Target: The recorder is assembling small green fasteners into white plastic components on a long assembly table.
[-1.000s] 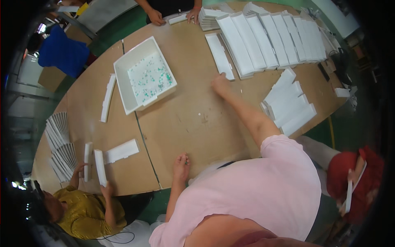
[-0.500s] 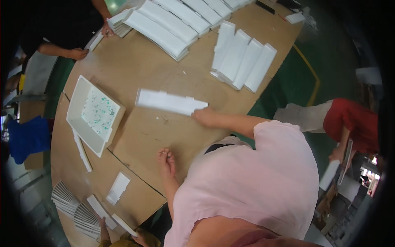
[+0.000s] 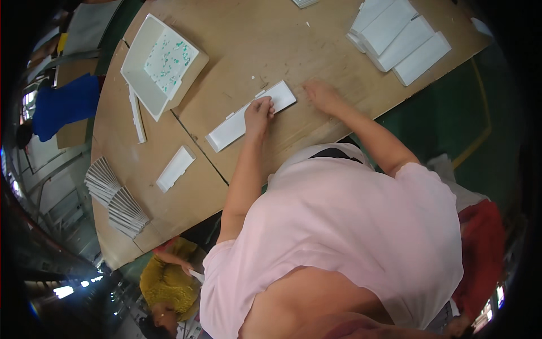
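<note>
The white panel (image 3: 230, 130) lies on the desk (image 3: 316, 51) directly under the person's left hand (image 3: 259, 112), its long axis running slantwise from near left to far right, with two small tabs along the far edge. The left hand is the nearer one, over the panel's middle, its fingers curled in toward the thumb; whether it touches the panel or pinches something small cannot be told. The right hand (image 3: 323, 96) is just beyond the panel's right end, apart from it and blurred, so its opening and any hold cannot be made out. Outward, there is one white tub (image 3: 195, 70) with uncounted green and pale bits, one narrow white strip (image 3: 137, 118) partly hidden by it, one shorter white piece (image 3: 175, 168), two fanned stacks (image 3: 127, 211) at the left, and, at the far right, one group of overlapping panels (image 3: 423, 56), about four showing.
</note>
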The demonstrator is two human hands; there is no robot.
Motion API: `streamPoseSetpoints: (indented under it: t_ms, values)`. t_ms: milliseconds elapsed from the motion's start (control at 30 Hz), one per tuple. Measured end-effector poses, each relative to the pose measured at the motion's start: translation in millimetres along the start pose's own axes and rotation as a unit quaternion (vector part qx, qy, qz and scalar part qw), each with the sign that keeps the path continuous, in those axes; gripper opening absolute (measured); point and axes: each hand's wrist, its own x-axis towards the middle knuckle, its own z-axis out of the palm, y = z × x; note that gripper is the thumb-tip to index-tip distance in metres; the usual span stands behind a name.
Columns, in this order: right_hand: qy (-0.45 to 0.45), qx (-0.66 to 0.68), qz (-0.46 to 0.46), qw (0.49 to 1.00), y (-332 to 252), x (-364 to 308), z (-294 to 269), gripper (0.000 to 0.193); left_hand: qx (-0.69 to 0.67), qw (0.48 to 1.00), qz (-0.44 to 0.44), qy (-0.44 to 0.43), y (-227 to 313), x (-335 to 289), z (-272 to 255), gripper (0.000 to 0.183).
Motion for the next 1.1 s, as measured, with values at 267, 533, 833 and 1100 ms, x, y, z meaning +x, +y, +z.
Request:
streamPoseSetpoints:
  t_ms: [267, 533, 833, 1100]
  values:
    - [-0.039, 0.091, 0.106, 0.989, -11, 32, 1, 0.017, 0.080, 0.997, -0.020, 0.011, -2, 43, 41, 0.013]
    - [-0.069, 0.049, -0.001, 0.996, 12, 47, 9, 0.015, 0.057, 0.996, -0.050, 0.050, -8, 49, 45, 0.009]
    - [-0.149, 0.004, -0.079, 0.986, 8, 65, -8, 0.014, 0.040, 0.997, -0.028, 0.052, -16, 48, 45, 0.009]
    - [-0.245, -0.075, -0.175, 0.951, -3, 77, -10, 0.017, 0.093, 0.995, -0.004, 0.030, -33, 43, 44, 0.011]
